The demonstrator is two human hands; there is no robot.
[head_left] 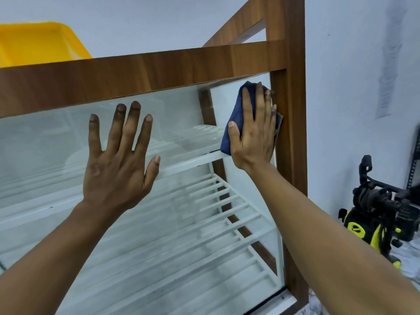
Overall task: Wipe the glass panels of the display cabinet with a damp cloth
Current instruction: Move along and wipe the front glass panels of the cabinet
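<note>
Glass panel [136, 246] on the front of the display cabinet [159, 71] is under wiping, upper right corner. It fills the wood-grain frame from the top rail down to the bottom edge.

Step in hand: the right hand [254, 137] presses a folded blue cloth [234, 123] flat on the pane, fingers straight and together, nothing clenched. The fingertips sit against the right frame post [293, 133]. The left hand [118, 164] is empty, with fingers spread and palm toward the glass left of centre. Contact with the pane cannot be confirmed.

Progress, as judged: early. A grey haze shows over the lower and middle glass, so most of the pane appears unwiped.

Next move, as judged: draw the cloth leftward or downward from the corner in overlapping passes, keeping even pressure. The left hand lies in the path and would need to shift.

Surroundings: white slatted shelves [227, 201] sit behind the glass. A yellow tray [38, 42] rests on top of the cabinet, far left. A black-and-yellow pressure washer [375, 219] stands on the floor to the right, near the white wall [352, 87], apart from the cabinet and clear of the wiping path.
</note>
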